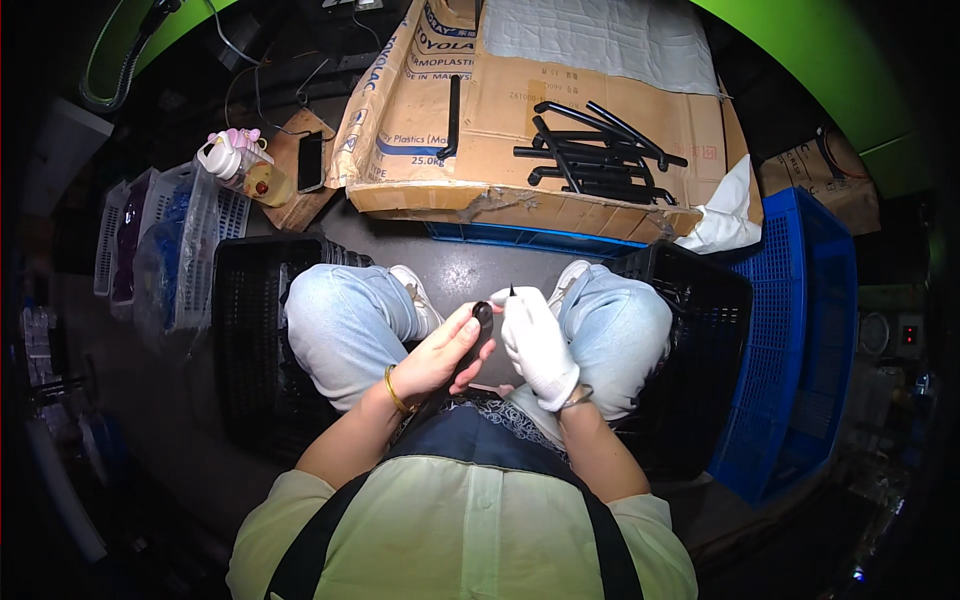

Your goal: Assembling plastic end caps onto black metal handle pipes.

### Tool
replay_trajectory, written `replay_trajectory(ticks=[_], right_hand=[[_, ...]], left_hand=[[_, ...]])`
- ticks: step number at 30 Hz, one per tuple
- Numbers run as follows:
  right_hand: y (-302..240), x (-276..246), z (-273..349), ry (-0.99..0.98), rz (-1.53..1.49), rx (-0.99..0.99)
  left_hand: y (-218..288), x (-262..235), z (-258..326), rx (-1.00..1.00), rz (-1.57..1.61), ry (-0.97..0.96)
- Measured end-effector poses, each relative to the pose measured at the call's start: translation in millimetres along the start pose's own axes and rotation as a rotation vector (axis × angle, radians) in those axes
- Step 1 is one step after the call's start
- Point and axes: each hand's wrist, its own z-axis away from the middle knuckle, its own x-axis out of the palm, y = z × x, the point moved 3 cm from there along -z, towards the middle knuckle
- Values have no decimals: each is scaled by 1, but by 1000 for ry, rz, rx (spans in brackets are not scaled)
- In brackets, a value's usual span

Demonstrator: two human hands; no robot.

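Desk: Where is the black part, and who has it?

Photographer: A seated worker grips the black part (482, 316) upright over the lap, the bare left hand (440, 356) closed around it, its rounded end showing above the fingers. The white-gloved right hand (537, 350) is drawn shut just to the right, pinching a dark pointed piece (513, 291) whose lower length is hidden inside the glove.

Desk: Does the point meet the part?

Photographer: No; the point stands up from the glove, just right of the part's end. Whether the two hands touch is too close to tell.

Desk: What would good handling look like here?

Photographer: In this judgement, a firm left grip low on the part, so that its end sits proud and does not turn. The bare fingers are best kept below that end and out of the point's line, since only the right hand is gloved. Light, short strokes would likely spare the smooth black surface.

Desk: And beyond the hands?

Photographer: On the far side, black bent bars (557, 153) lie crossed on the cardboard (500, 95), toward its right, with a single black bar (453, 115) apart on the left.
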Motion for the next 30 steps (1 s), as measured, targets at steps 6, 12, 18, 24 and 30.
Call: replay_trajectory(ticks=[6, 12, 18, 24, 30], right_hand=[[-28, 4, 24, -34, 637, -417], [-29, 5, 25, -58, 862, -478], [-26, 2, 26, -102, 893, -379], [-20, -4, 24, -169, 699, -350], [-16, -8, 21, -168, 693, -228]], left_hand=[[10, 2, 0, 68, -278, 91], [13, 8, -1, 214, -632, 177], [16, 10, 1, 248, -743, 213], [14, 10, -1, 346, -821, 223], [16, 8, -2, 225, -850, 206]])
